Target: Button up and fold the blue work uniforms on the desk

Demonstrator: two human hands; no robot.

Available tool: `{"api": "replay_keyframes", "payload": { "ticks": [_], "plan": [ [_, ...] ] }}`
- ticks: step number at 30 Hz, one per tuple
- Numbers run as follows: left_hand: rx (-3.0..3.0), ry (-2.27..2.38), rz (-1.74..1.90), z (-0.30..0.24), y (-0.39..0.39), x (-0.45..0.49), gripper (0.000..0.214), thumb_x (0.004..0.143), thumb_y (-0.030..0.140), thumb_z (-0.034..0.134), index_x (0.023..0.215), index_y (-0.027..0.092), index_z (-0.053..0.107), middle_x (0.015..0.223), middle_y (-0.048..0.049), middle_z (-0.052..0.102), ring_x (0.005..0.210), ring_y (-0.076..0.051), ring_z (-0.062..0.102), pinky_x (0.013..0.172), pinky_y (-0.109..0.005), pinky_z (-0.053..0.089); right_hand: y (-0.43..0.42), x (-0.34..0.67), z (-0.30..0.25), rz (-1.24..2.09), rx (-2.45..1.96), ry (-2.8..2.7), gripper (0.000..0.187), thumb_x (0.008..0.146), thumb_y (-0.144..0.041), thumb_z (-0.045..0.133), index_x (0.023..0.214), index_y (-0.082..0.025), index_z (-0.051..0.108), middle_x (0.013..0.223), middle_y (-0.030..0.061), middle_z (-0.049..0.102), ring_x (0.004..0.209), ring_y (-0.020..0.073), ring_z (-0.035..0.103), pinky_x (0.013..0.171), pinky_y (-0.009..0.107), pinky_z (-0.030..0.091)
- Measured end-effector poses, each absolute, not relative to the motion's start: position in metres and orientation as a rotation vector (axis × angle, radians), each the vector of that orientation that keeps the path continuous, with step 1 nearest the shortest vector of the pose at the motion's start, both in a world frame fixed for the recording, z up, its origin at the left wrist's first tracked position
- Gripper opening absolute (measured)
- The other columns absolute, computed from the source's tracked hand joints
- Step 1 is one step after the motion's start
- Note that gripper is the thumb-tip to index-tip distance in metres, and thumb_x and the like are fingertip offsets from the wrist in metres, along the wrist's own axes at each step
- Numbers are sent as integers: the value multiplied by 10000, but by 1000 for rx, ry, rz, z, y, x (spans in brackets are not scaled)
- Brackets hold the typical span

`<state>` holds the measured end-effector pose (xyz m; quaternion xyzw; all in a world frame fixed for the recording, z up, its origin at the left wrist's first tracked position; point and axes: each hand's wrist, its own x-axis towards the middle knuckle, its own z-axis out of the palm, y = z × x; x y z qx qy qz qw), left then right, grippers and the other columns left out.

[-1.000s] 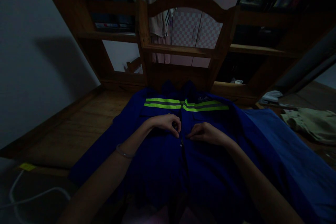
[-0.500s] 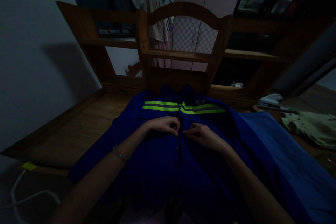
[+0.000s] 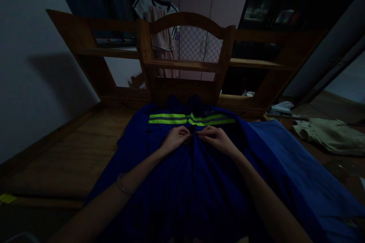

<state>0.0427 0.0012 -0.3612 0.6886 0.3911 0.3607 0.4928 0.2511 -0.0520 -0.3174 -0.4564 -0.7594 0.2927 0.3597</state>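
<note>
A dark blue work jacket [image 3: 168, 186] lies spread out with its collar at the far end. Two-part yellow-green reflective bands [image 3: 168, 119] cross its chest. Just below these bands, my left hand [image 3: 176, 138] pinches the fabric at the front opening. Opposite it, my right hand [image 3: 217, 139] is closed on the other front edge, thumb and fingers together. The cloth between my hands is drawn up, and folds fan out from there towards me. Darkness and my fingers hide the exact fastening. A bracelet [image 3: 122, 186] circles my left wrist.
Behind the jacket rises a wooden headboard [image 3: 182, 65] with open shelves. Wooden boards [image 3: 71, 136] extend to the left. Blue cloth [image 3: 285, 152] lies at the right, with pale folded clothing [image 3: 327, 134] beyond it. Clothes hang from a rack [image 3: 155, 7] behind.
Both hands have moved closer together and nearer the reflective bands. The jacket front, flatter before, is now pulled up into folds. The whole view has shifted slightly.
</note>
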Motion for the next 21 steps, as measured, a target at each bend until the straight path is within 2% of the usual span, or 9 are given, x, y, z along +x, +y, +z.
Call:
{"api": "replay_keyframes", "payload": {
  "ticks": [3, 8, 21],
  "plan": [
    [1458, 915, 812, -367, 3, 40, 304, 695, 372, 705, 818, 122, 582, 677, -48, 664, 606, -167, 649, 595, -280, 521, -53, 248, -320, 739, -1205, -1988, 261, 847, -338, 586, 1032, -205, 712, 949, 59, 657, 882, 173, 603, 784, 272, 448],
    [1395, 909, 812, -357, -1, 39, 329, 640, 341, 764, 806, 94, 624, 704, -75, 683, 641, -170, 663, 600, -252, 512, -54, 244, -321, 738, -1206, -2022, 256, 860, -323, 567, 1046, -215, 707, 957, 50, 672, 860, 164, 620, 753, 253, 455],
    [1398, 881, 771, -355, -4, 37, 251, 661, 239, 747, 822, 86, 629, 694, -66, 667, 627, -144, 641, 600, -237, 497, -51, 236, -326, 710, -1264, -1963, 204, 841, -292, 560, 945, -201, 710, 931, 30, 711, 856, 178, 653, 768, 263, 470]
  ]
}}
